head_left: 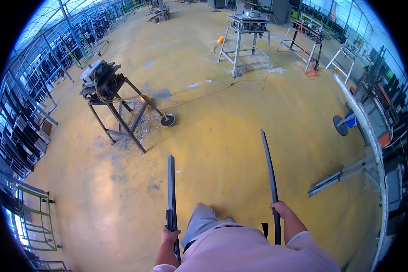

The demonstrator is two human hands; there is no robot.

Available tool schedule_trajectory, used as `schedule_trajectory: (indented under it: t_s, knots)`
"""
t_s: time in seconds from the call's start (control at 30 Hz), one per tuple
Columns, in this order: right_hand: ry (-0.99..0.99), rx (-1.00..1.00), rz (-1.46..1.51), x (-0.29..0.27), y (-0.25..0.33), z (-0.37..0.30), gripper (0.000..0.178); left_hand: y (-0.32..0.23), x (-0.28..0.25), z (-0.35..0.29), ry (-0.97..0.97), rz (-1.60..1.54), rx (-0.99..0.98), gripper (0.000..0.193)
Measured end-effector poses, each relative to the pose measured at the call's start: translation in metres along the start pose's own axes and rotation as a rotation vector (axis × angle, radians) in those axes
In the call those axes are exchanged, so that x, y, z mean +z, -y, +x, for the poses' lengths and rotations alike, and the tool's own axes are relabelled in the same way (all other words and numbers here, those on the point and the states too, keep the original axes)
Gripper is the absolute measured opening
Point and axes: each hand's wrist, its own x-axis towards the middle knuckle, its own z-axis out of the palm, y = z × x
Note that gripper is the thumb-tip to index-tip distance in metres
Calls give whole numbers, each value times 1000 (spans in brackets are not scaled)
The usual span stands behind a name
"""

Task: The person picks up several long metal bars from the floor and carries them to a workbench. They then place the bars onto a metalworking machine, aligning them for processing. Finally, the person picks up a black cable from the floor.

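Note:
My left hand (pixel 170 235) is closed around dark grey metal profiles (pixel 171 186); at least two lengths lie together there, one ending lower than the other. They point away from me, low beside my left leg. On the other side, my right hand (pixel 281 208) grips a single long dark profile (pixel 268 158) that looks slightly curved in this wide view. Its far end reaches out over the yellow floor, and its near end runs back past my forearm. Both hands are apart from each other, at either side of my body. The fingers' undersides are hidden.
A machine on a metal stand (pixel 102 86) is ahead left, with scraps and a small round bucket (pixel 167 120) by its legs. Another machine stand (pixel 247 31) is farther off. A long bench edge (pixel 376 154) runs along the right. Racks and a green trolley (pixel 45 222) line the left.

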Motion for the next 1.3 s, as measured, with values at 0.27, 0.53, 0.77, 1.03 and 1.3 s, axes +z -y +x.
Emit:
schedule_trajectory:
  t_s: [0.27, 0.53, 0.77, 1.03, 1.3]
  knots:
    - [220, -119, 103, 70, 420, 154, 15, -154, 38, 265, -92, 113, 73, 70]
    - [524, -269, 383, 134, 713, 216, 29, -474, -106, 426, -41, 204, -49, 77]
    - [353, -177, 49, 214, 827, 455, 20, -664, -142, 595, -203, 265, -65, 71]
    - [275, -367, -273, 324, 1183, 579, 16, -815, -161, 666, -169, -34, -340, 65]
    - [411, -519, -482, 558, 1424, 718, 20, -917, -183, 823, -261, -332, -425, 63]
